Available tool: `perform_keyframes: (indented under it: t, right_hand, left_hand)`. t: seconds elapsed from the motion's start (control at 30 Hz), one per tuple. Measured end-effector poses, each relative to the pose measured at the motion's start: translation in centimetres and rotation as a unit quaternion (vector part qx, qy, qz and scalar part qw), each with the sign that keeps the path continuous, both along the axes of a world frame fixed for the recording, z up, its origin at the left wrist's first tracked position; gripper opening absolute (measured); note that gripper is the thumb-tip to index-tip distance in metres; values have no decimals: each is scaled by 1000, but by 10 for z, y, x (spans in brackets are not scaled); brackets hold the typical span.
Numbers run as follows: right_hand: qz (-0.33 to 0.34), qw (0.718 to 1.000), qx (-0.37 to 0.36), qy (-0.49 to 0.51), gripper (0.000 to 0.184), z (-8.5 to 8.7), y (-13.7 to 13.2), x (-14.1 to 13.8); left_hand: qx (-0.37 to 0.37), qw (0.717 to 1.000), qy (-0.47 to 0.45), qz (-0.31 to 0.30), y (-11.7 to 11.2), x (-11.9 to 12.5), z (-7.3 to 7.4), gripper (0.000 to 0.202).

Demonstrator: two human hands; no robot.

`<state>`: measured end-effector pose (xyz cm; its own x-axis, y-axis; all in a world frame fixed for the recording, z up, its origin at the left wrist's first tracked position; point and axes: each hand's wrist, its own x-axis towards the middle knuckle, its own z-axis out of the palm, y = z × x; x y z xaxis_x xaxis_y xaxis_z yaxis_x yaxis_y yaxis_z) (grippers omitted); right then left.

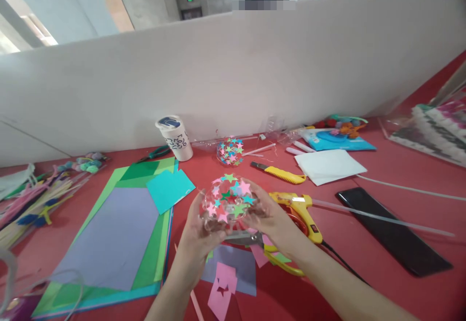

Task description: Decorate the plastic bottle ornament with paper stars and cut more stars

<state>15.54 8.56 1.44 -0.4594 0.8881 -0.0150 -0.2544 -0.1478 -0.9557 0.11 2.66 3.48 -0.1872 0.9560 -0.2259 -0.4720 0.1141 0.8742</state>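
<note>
Between my two hands is a clear plastic ball [227, 199] covered with coloured paper stars. My left hand [204, 228] is curled round its left and lower side. My right hand [269, 216] wraps its right side. Behind it on the red table rests a second clear ball [230, 151] with smaller stars. Under my hands lie scissors [284, 262] with yellow handles, partly hidden, and a pink paper scrap [222, 287] with a star-shaped hole. A yellow glue gun [311, 221] lies just beyond my right forearm, partly covered by it.
To the left, coloured paper sheets [112, 238] are stacked. A paper cup [176, 139] stands by the white wall. At right are a yellow utility knife [284, 173], a white paper pad [330, 165], a blue packet [338, 140] and a black phone [391, 233]. Pipe cleaners [25, 214] lie far left.
</note>
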Motion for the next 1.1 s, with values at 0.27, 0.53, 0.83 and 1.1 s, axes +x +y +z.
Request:
perform_keyframes:
  t: [0.27,0.53,0.83,1.1]
  right_hand:
    - [-22,998,47,-20,43,14,-2,-4]
    - [-130,985,106,-33,22,32,2,-8]
    - [-239,957,158,-51,31,25,1,-8]
    - [-249,944,200,-79,33,8,6,-8]
  left_hand:
    - [34,997,-48,-58,6,4,5,49]
    - [48,998,-44,-15,21,12,28,49]
    - [33,995,54,-73,21,45,23,79]
    - [124,980,156,8,26,47,18,98]
